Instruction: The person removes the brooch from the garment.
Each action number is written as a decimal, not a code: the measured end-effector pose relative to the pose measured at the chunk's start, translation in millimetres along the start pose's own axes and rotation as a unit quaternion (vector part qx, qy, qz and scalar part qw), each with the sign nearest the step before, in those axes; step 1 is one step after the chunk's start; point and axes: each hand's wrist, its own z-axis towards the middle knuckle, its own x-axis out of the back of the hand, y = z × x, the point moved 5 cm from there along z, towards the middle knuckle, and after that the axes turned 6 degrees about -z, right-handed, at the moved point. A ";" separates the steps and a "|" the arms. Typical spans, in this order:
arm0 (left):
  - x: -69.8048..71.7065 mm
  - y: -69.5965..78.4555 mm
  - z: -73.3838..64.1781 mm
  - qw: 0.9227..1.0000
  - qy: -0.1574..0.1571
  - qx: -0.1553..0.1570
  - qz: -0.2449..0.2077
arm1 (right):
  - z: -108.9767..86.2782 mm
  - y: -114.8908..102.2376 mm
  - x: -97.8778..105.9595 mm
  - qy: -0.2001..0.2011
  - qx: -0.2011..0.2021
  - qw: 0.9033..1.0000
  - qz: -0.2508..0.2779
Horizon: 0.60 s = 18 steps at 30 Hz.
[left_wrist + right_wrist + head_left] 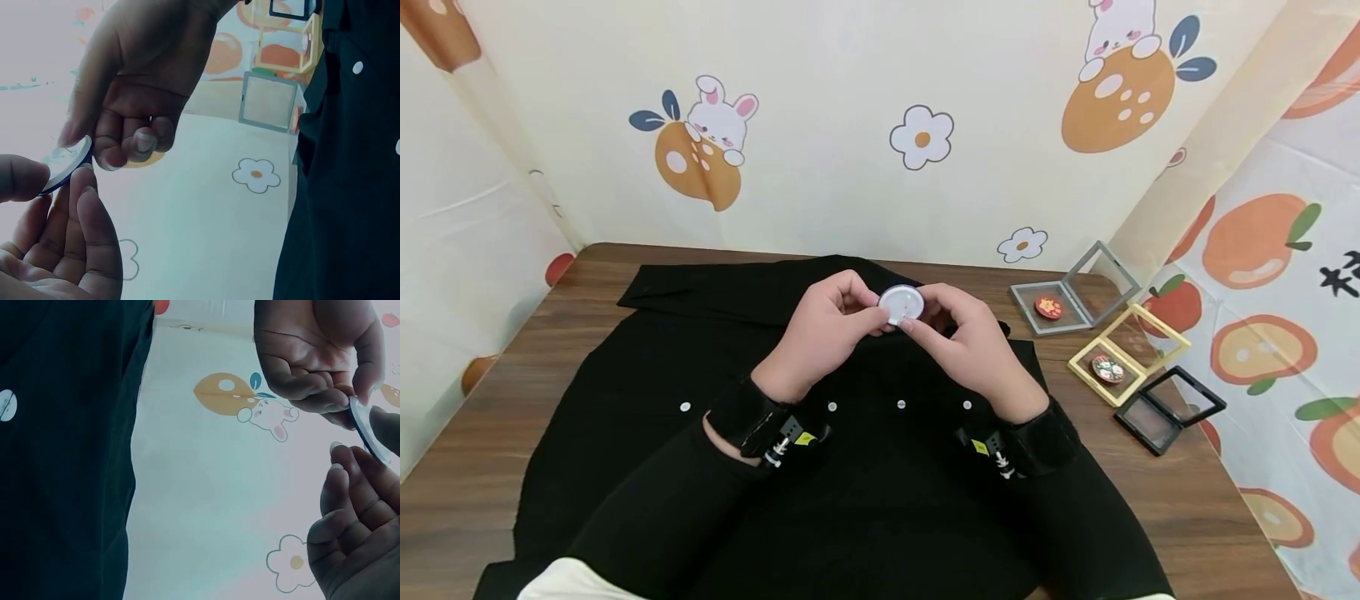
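Note:
In the head view both hands hold a round pin badge [901, 305] above a black shirt [865, 475], its white back and thin pin facing the camera. My left hand [823, 333] pinches the badge's left edge between thumb and fingers. On the opposite edge my right hand [966, 346] has its thumb at the lower rim and its fingers behind. Seen edge-on in the left wrist view, the badge [82, 159] shows a dark blue rim. The right wrist view also shows the badge [365, 428] between the fingertips of both hands. White buttons [832, 407] run across the shirt.
Three open framed cases stand at the table's right: a grey case [1060, 330] with a red flowered badge [1048, 307], a yellow case [1077, 362] with a patterned badge [1107, 369], and a black case [1156, 446]. A printed curtain [835, 192] borders the wooden table [467, 500].

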 end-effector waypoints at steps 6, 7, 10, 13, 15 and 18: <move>-5.8 1.2 1.7 1.000 -0.019 -0.015 0.008 | -1.2 -2.6 4.6 0.025 0.012 1.000 0.005; -7.1 1.9 2.3 0.999 -0.023 -0.021 0.008 | -1.3 -2.9 5.7 0.027 0.011 1.000 0.006; -10.1 4.0 3.4 0.999 -0.032 -0.036 0.012 | -2.1 -3.5 7.6 0.032 0.009 0.999 0.015; -11.0 5.7 2.7 0.998 -0.036 -0.050 0.021 | -2.1 -3.1 7.8 0.030 0.004 0.999 0.045; -10.7 5.0 1.6 0.997 -0.038 -0.057 0.029 | -2.0 -3.4 7.2 0.024 -0.006 0.997 0.072; -11.1 4.1 -0.7 0.996 -0.042 -0.067 0.038 | -1.6 -3.1 6.3 0.018 -0.022 0.993 0.112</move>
